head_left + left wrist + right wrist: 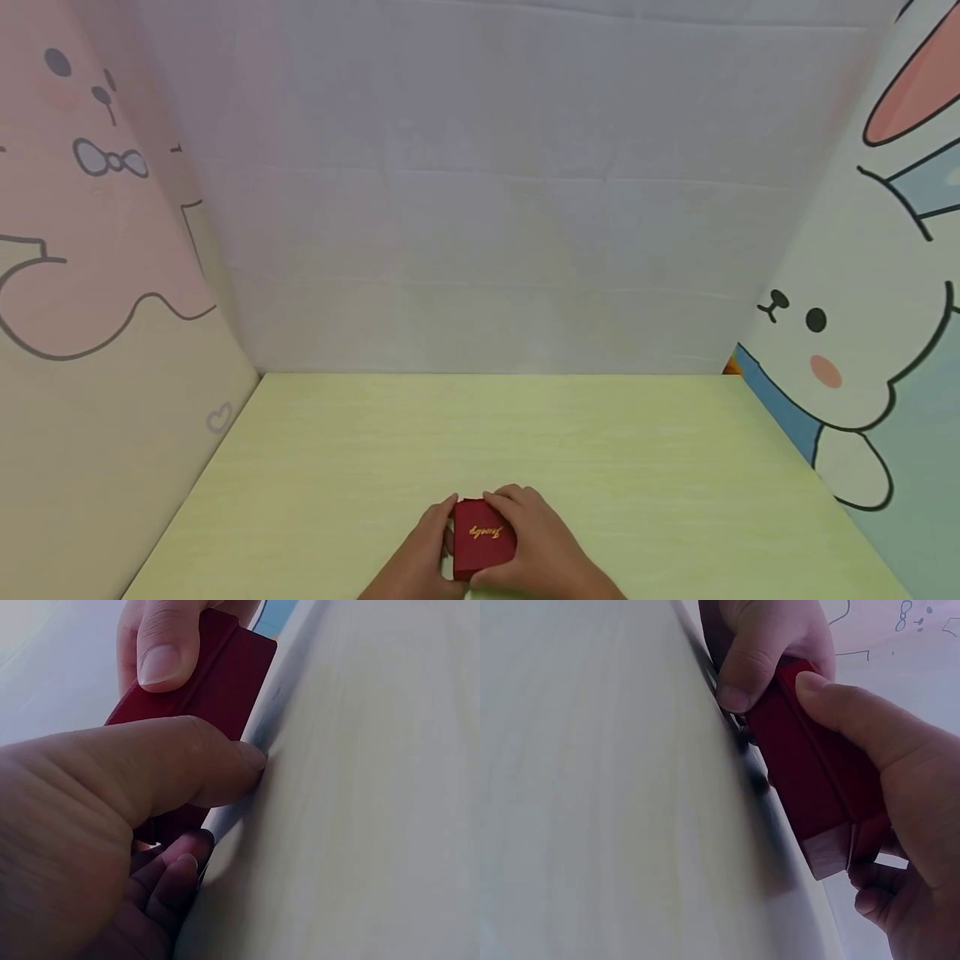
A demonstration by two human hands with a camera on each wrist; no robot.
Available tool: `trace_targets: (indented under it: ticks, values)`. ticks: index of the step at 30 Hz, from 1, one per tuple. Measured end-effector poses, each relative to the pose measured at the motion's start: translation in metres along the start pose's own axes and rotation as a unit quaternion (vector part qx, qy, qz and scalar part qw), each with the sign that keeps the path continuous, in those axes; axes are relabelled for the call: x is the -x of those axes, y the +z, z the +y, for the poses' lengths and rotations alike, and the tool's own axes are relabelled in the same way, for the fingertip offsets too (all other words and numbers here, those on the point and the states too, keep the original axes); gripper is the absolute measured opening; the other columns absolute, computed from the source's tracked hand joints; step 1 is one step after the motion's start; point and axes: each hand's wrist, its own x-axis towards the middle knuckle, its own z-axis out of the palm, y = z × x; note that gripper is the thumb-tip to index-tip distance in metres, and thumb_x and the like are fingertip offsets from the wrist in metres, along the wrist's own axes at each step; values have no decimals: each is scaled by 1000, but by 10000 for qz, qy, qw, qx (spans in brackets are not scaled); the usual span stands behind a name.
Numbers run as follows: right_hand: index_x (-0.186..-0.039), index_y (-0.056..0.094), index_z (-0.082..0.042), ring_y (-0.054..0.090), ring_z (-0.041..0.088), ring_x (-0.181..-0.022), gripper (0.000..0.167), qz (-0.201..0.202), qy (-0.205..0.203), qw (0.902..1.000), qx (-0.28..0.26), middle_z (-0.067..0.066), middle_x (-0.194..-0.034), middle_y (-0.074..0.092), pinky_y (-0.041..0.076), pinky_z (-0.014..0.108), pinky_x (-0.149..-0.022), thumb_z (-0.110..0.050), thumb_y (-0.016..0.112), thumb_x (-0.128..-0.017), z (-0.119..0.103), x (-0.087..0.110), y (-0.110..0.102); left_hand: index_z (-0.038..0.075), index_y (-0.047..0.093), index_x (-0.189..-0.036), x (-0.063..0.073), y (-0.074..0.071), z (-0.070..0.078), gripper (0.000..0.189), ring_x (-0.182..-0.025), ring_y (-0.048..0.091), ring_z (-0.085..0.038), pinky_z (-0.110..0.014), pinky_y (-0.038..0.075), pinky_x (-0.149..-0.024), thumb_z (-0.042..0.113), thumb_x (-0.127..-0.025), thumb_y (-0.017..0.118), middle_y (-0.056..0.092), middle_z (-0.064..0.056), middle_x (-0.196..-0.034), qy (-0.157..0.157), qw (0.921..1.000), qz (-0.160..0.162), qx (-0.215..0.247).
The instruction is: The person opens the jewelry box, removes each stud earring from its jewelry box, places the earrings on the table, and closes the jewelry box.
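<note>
A small dark red jewelry box (474, 557), with gold script on its top that reads upside down from here, is between my two hands at the table's near edge. My left hand (424, 553) grips its left side; in the left wrist view the thumb lies across the lower part of the box (232, 682). From the right, my right hand (546, 546) holds the lid, thumb on the near side and fingers at the far side. In the right wrist view, a seam runs along the box (802, 765), its underside close above the table over a dark shadow.
A pale yellow-green tabletop (600, 450) spreads out beyond the hands. A whitish cloth wall (487, 208) closes off the back. Printed cartoon panels stand at the left (90, 400) and the right (847, 350).
</note>
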Motion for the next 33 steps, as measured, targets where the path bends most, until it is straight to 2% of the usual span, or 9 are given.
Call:
trace_targets:
  ticks: [8, 14, 20, 33]
  values:
    - [-145, 58, -17, 49, 15, -116, 92, 139, -140, 9998, 37, -9, -131, 56, 55, 28, -78, -68, 82, -72, 0, 0, 0, -2, 32, -155, -2, 0, -6, 108, -95, 54, -17, -26, 54, -79, 20, -71, 96, 50, -4, -122, 129, 9993, -28, 352]
    - [-145, 58, -17, 49, 15, -117, 91, 291, -245, 9992, 75, -10, -131, 56, 55, 29, -79, -71, 79, -75, -2, 2, -6, -2, 35, -152, -2, 1, -9, 101, -91, 53, -15, -25, 51, -74, 16, -72, 94, 50, -2, -115, 295, 9990, 16, 350]
    - [-145, 57, -19, 49, 15, -118, 90, 283, -251, 9993, 74, -10, -132, 55, 55, 29, -79, -70, 79, -75, -5, 3, -9, 2, 38, -150, -1, 0, -9, 97, -92, 54, -16, -25, 52, -75, 13, -71, 93, 50, -3, -117, 351, 9986, 16, 397]
    - [-146, 56, -17, 49, 15, -118, 92, 123, -145, 9998, 86, -9, -132, 55, 55, 29, -80, -68, 81, -74, -5, 2, -13, 5, 42, -147, 1, 0, -5, 92, -92, 53, -18, -26, 51, -74, 13, -71, 93, 51, -1, -110, 84, 9993, -55, 362]
